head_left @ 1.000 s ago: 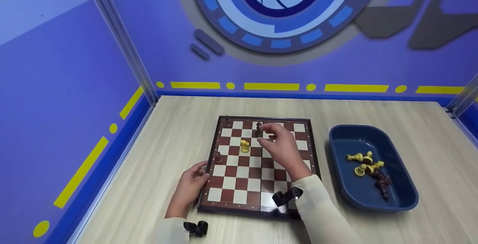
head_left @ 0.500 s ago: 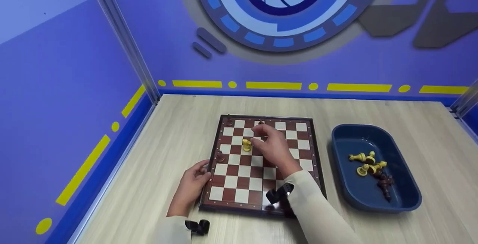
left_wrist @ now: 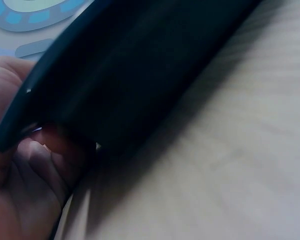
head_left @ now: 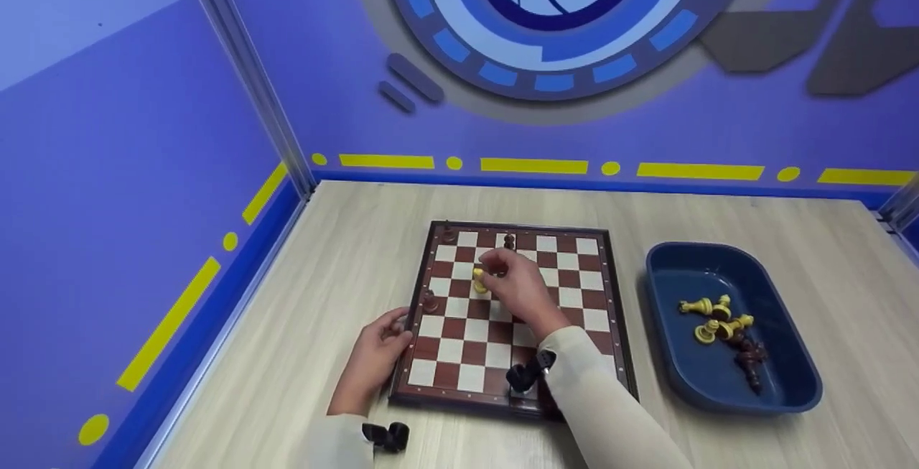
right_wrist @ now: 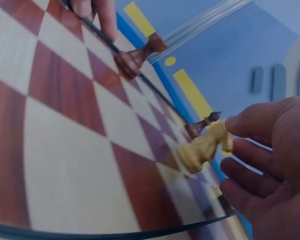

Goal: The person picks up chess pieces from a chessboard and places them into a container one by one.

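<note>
Glossy wood grain is shown by the square red-and-white chessboard; right of it, smooth plastic is suggested by the dark-blue rounded rectangular tub.

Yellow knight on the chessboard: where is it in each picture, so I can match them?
Head: yellow knight just below centre, by the right hand.
Left wrist: not visible.
Right wrist: yellow knight right of centre.
Shared landmark: left hand, below centre-left in head, lower left in left wrist, top edge in right wrist.

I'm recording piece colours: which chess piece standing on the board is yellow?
The yellow knight beside the right hand. The other pieces visible on the board are dark brown.
</note>
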Tool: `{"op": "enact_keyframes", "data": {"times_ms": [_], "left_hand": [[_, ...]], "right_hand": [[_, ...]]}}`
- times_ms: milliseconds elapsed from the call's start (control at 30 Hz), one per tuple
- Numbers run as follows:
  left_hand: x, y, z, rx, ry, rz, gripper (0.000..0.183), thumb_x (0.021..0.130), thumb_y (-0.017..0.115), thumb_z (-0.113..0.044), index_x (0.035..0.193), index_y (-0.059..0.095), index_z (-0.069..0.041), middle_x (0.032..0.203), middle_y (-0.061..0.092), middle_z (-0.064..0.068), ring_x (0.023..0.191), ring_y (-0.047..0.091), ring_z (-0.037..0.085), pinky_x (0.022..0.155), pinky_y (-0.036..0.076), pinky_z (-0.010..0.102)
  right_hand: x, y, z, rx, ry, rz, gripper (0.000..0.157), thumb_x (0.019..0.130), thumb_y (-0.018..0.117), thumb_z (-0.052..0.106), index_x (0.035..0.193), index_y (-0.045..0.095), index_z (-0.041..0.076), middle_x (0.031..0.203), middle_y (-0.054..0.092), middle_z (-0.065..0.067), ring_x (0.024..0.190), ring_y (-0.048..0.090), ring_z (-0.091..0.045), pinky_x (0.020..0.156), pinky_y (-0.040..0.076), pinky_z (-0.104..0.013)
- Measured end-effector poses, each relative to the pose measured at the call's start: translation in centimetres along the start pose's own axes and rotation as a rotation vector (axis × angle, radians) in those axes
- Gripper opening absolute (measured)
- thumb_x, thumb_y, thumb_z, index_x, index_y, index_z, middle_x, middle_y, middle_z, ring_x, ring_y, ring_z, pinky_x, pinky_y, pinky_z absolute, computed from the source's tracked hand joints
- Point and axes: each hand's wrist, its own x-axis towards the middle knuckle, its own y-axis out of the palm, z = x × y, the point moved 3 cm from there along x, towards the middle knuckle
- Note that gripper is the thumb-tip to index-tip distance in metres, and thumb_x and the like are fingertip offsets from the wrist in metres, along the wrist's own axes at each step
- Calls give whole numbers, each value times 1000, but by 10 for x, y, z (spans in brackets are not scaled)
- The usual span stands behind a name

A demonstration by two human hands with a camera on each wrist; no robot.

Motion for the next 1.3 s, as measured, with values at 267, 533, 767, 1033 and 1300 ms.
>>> {"op": "enact_keyframes", "data": {"times_ms": [267,533,767,1033,1300], "left_hand": [[-1,0,-2,35,-3,12,46,95,56,-5,138,47,6,96,53,7,82,60,9,72,53,24],[-1,2,-1,10,-2,13,47,94,57,-3,138,46,8,98,54,8,83,58,9,71,52,23],[0,-1,-1,28,0,0,46,93,58,-3,137,47,8,96,53,8,79,56,7,70,51,22],[-1,-1,-2,45,16,2,46,93,58,-3,136,47,8,95,53,7,77,56,5,70,50,21],[1,0,-1,12,-6,26,48,94,56,-2,138,43,10,96,54,9,76,58,8,69,51,23]], "right_hand": [[2,9,-3,-4,-30,23,20,86,70,12,106,68,10,102,69,-3,96,64,-19,85,52,-38],[2,11,-3,-57,-41,1,18,86,69,10,105,70,9,97,70,-2,88,62,-17,81,50,-37],[4,12,-4,-46,-34,-11,17,86,69,10,103,71,10,94,70,-1,86,61,-16,79,50,-36],[4,13,-5,-44,-15,-11,17,87,69,11,104,71,12,96,69,0,87,61,-15,80,51,-36],[4,9,-7,22,23,-15,16,90,67,13,106,71,13,97,68,0,84,60,-14,75,50,-32]]}}
